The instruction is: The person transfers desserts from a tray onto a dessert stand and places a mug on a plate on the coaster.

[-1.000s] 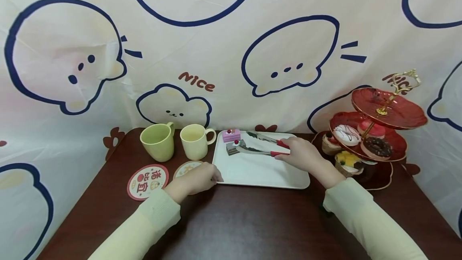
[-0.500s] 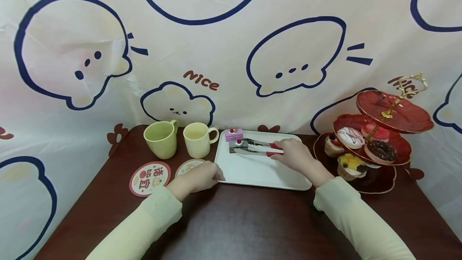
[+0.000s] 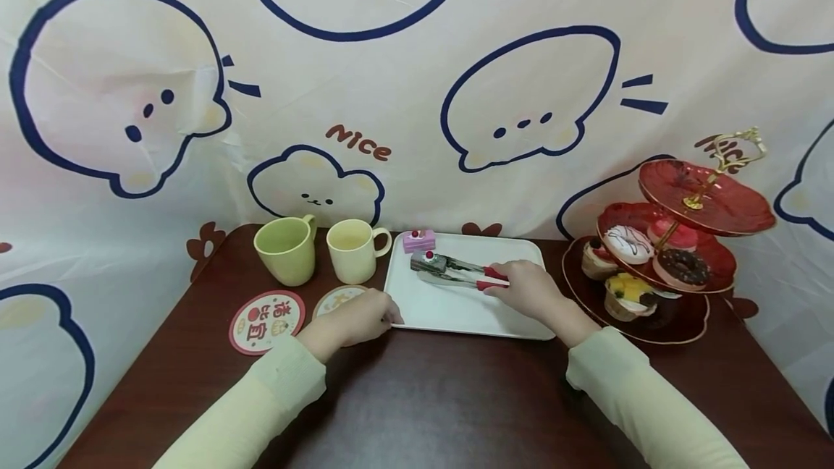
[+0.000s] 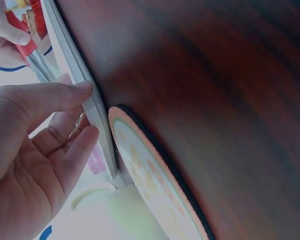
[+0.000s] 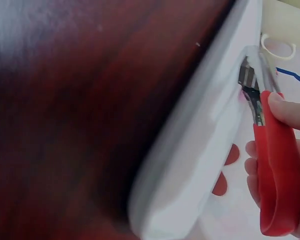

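My right hand (image 3: 531, 289) grips a pair of tongs (image 5: 280, 170) by the red handles. Their metal arms reach left over the white tray (image 3: 456, 312), with the tips on either side of a dark cake slice (image 3: 428, 262) topped with a red cherry. Behind it, a pink-purple cake slice (image 3: 419, 240) sits in the tray's back left corner. My left hand (image 3: 363, 317) holds the tray's rim at the front left corner, fingertips along the edge in the left wrist view.
Left of the tray stand a green mug (image 3: 285, 255) and a cream mug (image 3: 352, 255). A red-rimmed coaster (image 3: 267, 322) and another coaster (image 4: 145, 170) lie in front. On the right, a red tiered stand (image 3: 710, 197) bears several doughnuts and pastries. A printed cloth (image 3: 417, 93) hangs behind.
The tongs' arms have come together around the dark cake slice. My right hand has shifted left and slightly towards me, while my left hand stays at the tray corner.
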`<state>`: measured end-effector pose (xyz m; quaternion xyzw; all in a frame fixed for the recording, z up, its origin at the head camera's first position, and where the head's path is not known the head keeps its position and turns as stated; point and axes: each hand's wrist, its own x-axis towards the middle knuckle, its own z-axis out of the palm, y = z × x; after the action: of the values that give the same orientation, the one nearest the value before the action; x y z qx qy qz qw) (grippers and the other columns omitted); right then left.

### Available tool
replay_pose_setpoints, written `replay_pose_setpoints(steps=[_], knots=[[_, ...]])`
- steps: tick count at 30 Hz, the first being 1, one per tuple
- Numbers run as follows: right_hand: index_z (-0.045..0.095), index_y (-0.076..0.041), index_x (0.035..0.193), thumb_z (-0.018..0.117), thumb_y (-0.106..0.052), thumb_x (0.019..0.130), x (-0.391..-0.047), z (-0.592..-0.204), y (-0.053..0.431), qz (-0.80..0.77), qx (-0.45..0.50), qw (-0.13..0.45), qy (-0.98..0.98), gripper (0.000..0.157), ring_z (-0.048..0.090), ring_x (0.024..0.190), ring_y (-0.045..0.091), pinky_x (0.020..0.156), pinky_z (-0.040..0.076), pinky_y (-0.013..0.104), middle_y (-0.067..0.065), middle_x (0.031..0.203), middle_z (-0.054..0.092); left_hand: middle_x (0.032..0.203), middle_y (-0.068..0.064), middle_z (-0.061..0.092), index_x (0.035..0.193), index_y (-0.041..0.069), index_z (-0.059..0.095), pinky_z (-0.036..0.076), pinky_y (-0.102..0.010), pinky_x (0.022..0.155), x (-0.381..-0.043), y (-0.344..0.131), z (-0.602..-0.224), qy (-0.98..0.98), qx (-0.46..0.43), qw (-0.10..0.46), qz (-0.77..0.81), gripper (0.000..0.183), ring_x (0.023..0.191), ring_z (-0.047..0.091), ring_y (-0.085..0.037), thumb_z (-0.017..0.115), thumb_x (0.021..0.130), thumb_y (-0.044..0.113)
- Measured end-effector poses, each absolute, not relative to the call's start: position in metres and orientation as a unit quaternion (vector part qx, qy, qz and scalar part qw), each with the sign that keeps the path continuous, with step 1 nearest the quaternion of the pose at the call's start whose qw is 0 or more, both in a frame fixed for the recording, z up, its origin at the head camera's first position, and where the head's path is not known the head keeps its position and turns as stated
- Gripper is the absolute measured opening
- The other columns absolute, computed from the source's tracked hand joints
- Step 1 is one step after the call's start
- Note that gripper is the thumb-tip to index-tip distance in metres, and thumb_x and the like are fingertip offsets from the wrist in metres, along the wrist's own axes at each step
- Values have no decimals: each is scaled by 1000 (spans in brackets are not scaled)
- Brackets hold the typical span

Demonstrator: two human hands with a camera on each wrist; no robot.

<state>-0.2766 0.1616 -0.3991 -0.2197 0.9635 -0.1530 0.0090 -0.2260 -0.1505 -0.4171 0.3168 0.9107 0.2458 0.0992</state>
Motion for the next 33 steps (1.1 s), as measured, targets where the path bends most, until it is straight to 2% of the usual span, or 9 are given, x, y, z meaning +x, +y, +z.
replay_pose_setpoints(steps=[7, 17, 33], knots=[[64, 3, 135, 77, -27, 93, -278, -417, 148, -170, -205, 7, 964, 53, 63, 117, 38, 101, 48, 51, 22, 128, 67, 90, -4, 76, 92, 2, 80, 56, -33, 79, -226, -151, -417, 909, 322, 95, 248, 24, 85, 67, -13, 62, 84, -13], [69, 2, 129, 76, -22, 93, -274, -423, 142, -165, -222, -43, 960, 43, 66, 108, 37, 95, 51, 50, 20, 119, 71, 90, -5, 76, 92, 2, 80, 57, -33, 78, -227, -151, -418, 910, 320, 97, 244, 23, 86, 68, -14, 63, 85, -13], [72, -3, 127, 75, -26, 94, -264, -405, 152, -138, -232, -68, 961, 41, 68, 100, 34, 89, 54, 49, 17, 112, 74, 92, -3, 75, 94, 3, 80, 56, -35, 81, -228, -152, -418, 911, 308, 109, 251, 26, 85, 66, -11, 62, 86, -13]])
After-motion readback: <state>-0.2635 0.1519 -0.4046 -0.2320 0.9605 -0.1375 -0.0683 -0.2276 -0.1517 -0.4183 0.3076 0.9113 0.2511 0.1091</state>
